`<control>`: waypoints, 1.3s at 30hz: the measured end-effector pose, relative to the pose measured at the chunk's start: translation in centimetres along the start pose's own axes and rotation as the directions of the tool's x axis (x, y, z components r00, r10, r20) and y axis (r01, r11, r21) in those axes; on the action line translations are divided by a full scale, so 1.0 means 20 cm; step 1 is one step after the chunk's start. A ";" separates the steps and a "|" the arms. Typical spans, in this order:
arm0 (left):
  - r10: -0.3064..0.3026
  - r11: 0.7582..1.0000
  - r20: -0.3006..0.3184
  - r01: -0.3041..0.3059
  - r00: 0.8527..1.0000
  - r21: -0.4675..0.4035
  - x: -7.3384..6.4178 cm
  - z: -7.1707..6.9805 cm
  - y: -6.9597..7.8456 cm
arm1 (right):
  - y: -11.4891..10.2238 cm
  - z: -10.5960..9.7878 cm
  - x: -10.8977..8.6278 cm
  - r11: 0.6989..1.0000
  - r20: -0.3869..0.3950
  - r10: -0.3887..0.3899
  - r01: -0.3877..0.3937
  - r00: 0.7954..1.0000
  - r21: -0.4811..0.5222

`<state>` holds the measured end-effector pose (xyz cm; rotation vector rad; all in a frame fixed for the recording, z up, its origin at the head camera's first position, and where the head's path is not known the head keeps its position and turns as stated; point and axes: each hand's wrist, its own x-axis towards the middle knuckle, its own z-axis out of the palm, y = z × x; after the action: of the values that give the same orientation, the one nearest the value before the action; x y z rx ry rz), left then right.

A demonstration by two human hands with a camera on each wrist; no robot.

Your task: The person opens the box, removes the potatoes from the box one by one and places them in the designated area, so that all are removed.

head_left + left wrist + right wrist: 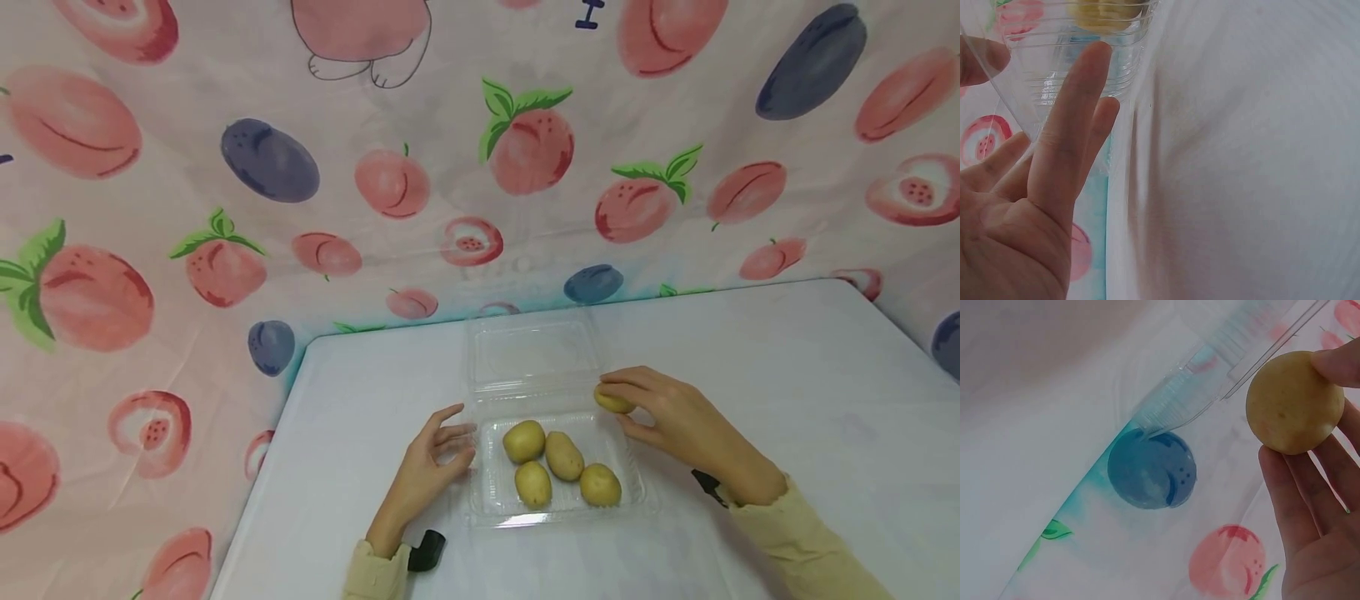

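A clear plastic clamshell box (487,502) lies opened out on the white table, with several yellow potatoes (564,456) in its base. Over the base's back right corner, my right hand (667,410) pinches another potato (1295,403) between thumb and fingertips. In the right wrist view the thumb presses the potato's top edge and the fingers support its underside. My left hand (427,471) is at the box's left side, fingers extended. The left wrist view shows its index finger (1069,125) along the ribbed wall and the thumb near the rim.
The box's transparent lid (534,354) lies folded back toward the far edge of the table (787,400). Behind the table hangs a fruit-patterned cloth (450,150). Black wrist straps show at both cuffs.
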<state>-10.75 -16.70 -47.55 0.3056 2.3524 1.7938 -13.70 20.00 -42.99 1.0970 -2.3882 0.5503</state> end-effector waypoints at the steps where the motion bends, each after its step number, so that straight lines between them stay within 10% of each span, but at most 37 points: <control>1: 0.000 1.000 -0.001 0.000 1.000 0.001 0.00 0.00 0.00 | 0.01 0.00 0.00 1.000 -0.001 0.004 -0.004 1.000 -0.001; 39: -0.016 1.000 -0.019 0.016 1.000 0.005 0.02 0.02 0.01 | 0.24 -0.05 -0.08 0.987 -0.030 0.139 -0.141 0.990 -0.071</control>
<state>-11.00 -16.16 -47.43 0.2708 2.3663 1.7916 -16.30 24.29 -43.86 0.8905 -2.4564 0.5155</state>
